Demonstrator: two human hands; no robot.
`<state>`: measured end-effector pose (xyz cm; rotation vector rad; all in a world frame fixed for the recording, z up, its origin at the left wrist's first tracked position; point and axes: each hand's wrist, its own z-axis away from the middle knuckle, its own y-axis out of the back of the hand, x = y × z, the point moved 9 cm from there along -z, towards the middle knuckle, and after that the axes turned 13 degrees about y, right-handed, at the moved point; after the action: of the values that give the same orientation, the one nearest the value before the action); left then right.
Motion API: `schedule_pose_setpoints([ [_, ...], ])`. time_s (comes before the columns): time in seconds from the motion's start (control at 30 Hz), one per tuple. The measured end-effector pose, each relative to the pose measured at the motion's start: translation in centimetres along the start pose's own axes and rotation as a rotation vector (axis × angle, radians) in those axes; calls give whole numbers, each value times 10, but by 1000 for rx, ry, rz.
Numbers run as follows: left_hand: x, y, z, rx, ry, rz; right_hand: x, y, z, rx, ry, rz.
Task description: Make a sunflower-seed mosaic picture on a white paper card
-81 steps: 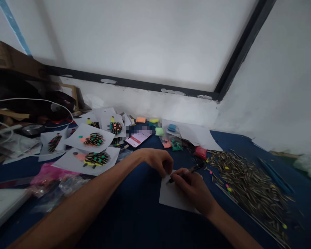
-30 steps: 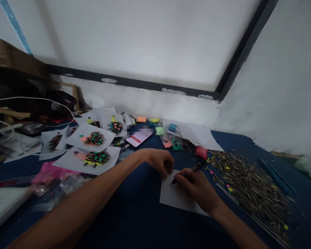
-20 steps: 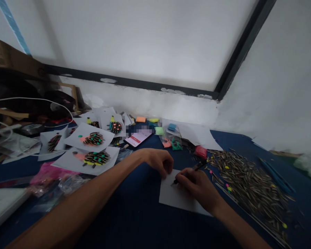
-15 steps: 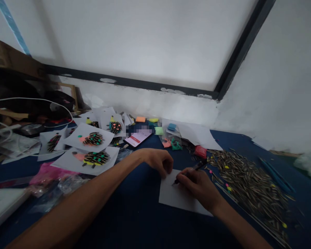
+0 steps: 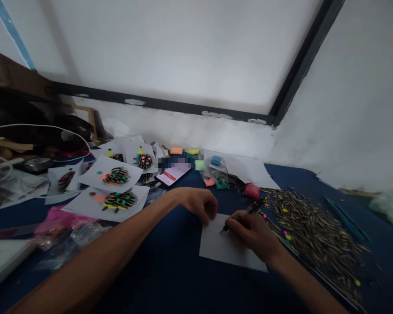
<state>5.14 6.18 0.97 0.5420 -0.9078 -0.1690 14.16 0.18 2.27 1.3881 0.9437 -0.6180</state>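
Note:
A white sheet of paper (image 5: 216, 248) lies on the dark blue table in front of me. My left hand (image 5: 201, 205) holds the sheet at its upper left corner, fingers curled and tips pressed down there. In my right hand (image 5: 253, 229) is a black pen (image 5: 250, 207), gripped near its tip. The pen slants up to the right, its point at or just above the paper. Whatever marks the sheet bears are too faint to make out. Sunflower seeds (image 5: 317, 231) are heaped right of my right hand, with small coloured clay dots among them.
Finished-looking hedgehog pictures of seeds and clay on paper (image 5: 116, 203) lie at the left. A phone (image 5: 173, 174) is beyond my left hand. Bagged clay, including a red packet (image 5: 251, 191), sits near the wall. Pink plastic wrapping (image 5: 60, 220) and a white box (image 5: 8, 261) are at left.
The pen in my right hand has tilted slightly and its upper end shows more clearly. My left hand stays on the paper's corner. The whole view has shifted a little.

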Motion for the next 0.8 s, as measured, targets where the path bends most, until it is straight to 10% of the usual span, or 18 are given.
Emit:
schedule_pose_setpoints([
  [0.8,3,0,4,49,64,-114,7,9,-2,20,-5,44],
])
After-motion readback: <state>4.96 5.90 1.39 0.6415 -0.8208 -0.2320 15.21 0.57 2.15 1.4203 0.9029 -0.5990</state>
